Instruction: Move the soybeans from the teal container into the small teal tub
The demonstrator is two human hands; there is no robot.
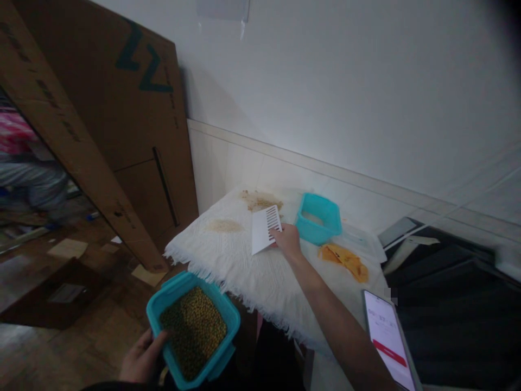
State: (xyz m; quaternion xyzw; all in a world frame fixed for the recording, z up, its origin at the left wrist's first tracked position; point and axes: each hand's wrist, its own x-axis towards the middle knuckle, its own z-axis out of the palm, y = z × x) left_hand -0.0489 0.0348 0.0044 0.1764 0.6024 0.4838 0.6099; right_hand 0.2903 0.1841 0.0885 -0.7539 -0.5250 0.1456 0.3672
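My left hand (143, 355) grips the near left rim of a teal plastic container (233, 320), held below the table's front edge. Inside it lie yellowish and green beans or similar seeds (199, 320). Over the white cloth, my right hand (286, 239) pinches a white card with a row of slots along one side (262, 231). Just left of the card, a pale patch of fine grains (223, 226) is spread on the cloth. Behind the card lies a scatter of brown bits (262, 202). To the right of my right hand stands a second teal container (321, 233) with pale contents.
A fringed white cloth (228, 260) covers the table. An orange cloth (345, 262) and a clear lid (360, 241) lie at the right. A phone (388, 336) showing a timer is near the right edge. A tall cardboard box (134, 125) stands left; a white wall (345, 81) rises behind.
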